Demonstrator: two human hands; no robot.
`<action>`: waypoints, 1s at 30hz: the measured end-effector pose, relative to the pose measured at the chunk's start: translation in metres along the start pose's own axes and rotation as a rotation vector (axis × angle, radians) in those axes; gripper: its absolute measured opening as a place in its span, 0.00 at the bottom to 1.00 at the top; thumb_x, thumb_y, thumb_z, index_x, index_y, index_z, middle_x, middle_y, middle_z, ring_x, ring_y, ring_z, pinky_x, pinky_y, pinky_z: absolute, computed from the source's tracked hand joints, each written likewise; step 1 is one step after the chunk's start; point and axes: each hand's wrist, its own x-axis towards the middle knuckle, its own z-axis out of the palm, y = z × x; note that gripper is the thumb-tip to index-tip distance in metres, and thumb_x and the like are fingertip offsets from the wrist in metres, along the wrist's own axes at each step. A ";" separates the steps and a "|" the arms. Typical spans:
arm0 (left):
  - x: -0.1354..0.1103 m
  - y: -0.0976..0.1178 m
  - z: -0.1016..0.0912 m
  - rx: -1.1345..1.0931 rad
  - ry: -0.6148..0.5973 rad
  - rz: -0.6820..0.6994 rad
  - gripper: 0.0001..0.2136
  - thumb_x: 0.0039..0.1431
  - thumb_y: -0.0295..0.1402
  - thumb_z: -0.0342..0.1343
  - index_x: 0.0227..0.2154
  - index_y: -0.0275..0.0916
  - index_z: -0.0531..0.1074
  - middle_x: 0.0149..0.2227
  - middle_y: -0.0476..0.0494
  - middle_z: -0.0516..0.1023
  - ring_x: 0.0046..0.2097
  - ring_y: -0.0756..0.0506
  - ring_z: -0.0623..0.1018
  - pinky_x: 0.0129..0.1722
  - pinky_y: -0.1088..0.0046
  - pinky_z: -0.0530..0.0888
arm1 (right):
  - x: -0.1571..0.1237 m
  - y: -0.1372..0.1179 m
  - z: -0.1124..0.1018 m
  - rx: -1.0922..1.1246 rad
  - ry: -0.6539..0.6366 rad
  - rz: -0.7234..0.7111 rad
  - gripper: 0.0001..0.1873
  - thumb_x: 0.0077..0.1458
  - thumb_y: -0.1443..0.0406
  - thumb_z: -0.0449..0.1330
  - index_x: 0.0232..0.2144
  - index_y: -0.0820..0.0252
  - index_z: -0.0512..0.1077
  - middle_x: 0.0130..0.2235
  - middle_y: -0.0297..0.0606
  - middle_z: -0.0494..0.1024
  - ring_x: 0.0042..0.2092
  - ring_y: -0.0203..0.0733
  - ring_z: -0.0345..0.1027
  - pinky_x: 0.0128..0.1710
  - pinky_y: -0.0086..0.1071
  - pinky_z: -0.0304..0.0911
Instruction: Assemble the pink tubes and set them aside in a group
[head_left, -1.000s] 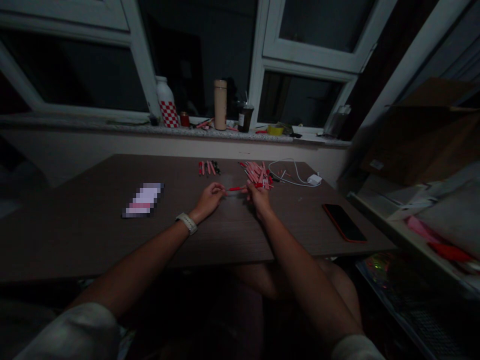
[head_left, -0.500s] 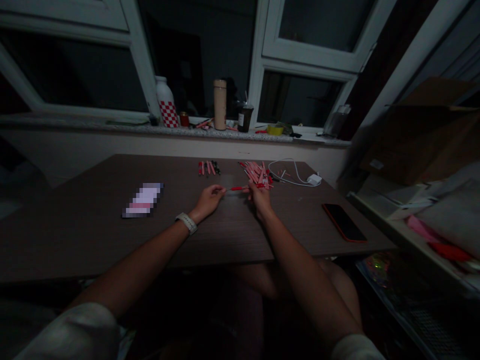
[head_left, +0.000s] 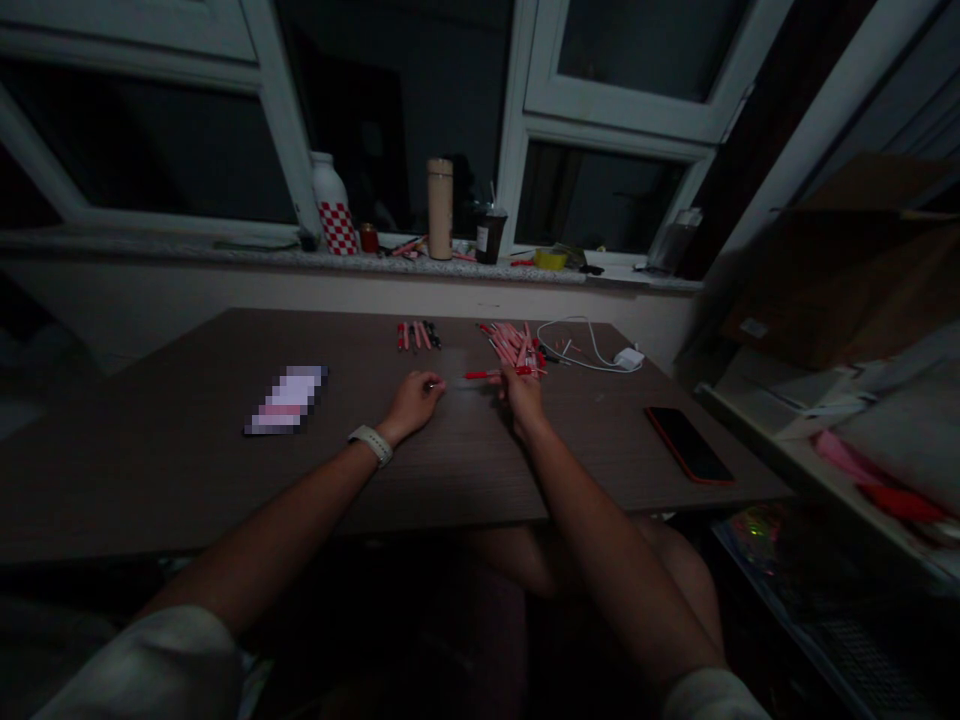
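Observation:
My right hand (head_left: 520, 392) pinches a red pen (head_left: 477, 375) that lies level, its end pointing left. My left hand (head_left: 417, 400), with a pale watch on the wrist, is closed a short way left of the pen. Between its thumb and finger shows a small shiny piece (head_left: 430, 386), too small to make out clearly. Just beyond my right hand is a pile of pink and red pen parts (head_left: 508, 342). A short row of red, pink and black pen parts (head_left: 418, 336) lies beyond my left hand.
On the brown table (head_left: 187, 490) lie a lit phone (head_left: 286, 402) at left and a dark phone (head_left: 688, 444) at right. A white charger (head_left: 628, 358) with its cable sits behind. Bottles, including a beige flask (head_left: 440, 210), stand on the windowsill.
My left hand has drawn slightly left, away from the red pen's end, with the small piece in its fingers. My right hand has stayed nearly in place with the pen.

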 end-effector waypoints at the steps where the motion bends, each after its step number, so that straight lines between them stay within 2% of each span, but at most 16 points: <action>1: -0.001 -0.001 0.000 0.032 -0.020 0.014 0.11 0.61 0.38 0.55 0.37 0.36 0.78 0.39 0.38 0.79 0.41 0.41 0.77 0.44 0.65 0.72 | 0.000 0.001 0.000 -0.004 0.002 -0.002 0.20 0.53 0.50 0.63 0.25 0.62 0.73 0.25 0.37 0.79 0.16 0.28 0.54 0.15 0.25 0.48; 6: -0.003 -0.005 0.002 0.152 -0.109 0.055 0.08 0.60 0.35 0.56 0.36 0.39 0.78 0.40 0.40 0.81 0.43 0.40 0.77 0.50 0.62 0.71 | -0.001 -0.001 0.000 -0.011 0.005 0.006 0.20 0.53 0.50 0.64 0.24 0.61 0.73 0.23 0.35 0.79 0.16 0.28 0.55 0.15 0.24 0.48; 9: -0.004 -0.006 0.004 0.135 -0.133 0.042 0.08 0.59 0.37 0.57 0.37 0.40 0.78 0.40 0.40 0.82 0.42 0.40 0.78 0.48 0.62 0.71 | -0.003 -0.005 0.001 -0.002 0.011 0.018 0.19 0.54 0.51 0.64 0.24 0.61 0.73 0.23 0.35 0.79 0.16 0.27 0.54 0.15 0.24 0.48; 15: -0.004 -0.004 0.001 0.062 -0.119 0.021 0.11 0.60 0.41 0.58 0.37 0.39 0.78 0.39 0.39 0.83 0.41 0.41 0.79 0.43 0.66 0.72 | -0.005 -0.006 0.000 -0.026 0.005 0.021 0.20 0.54 0.50 0.63 0.25 0.61 0.73 0.24 0.36 0.79 0.16 0.27 0.54 0.14 0.24 0.48; 23: -0.006 0.007 -0.008 0.112 -0.124 0.002 0.13 0.60 0.42 0.57 0.36 0.39 0.81 0.37 0.40 0.83 0.39 0.40 0.79 0.39 0.66 0.72 | 0.000 0.002 -0.001 0.002 -0.004 0.014 0.18 0.55 0.52 0.63 0.25 0.61 0.73 0.20 0.32 0.76 0.15 0.27 0.53 0.14 0.23 0.46; 30: -0.006 0.008 -0.008 0.056 -0.078 -0.047 0.14 0.61 0.44 0.57 0.38 0.40 0.82 0.38 0.39 0.83 0.39 0.39 0.80 0.39 0.65 0.72 | -0.004 -0.004 0.001 0.007 0.009 0.031 0.17 0.56 0.54 0.63 0.24 0.61 0.73 0.22 0.34 0.78 0.15 0.27 0.54 0.14 0.24 0.47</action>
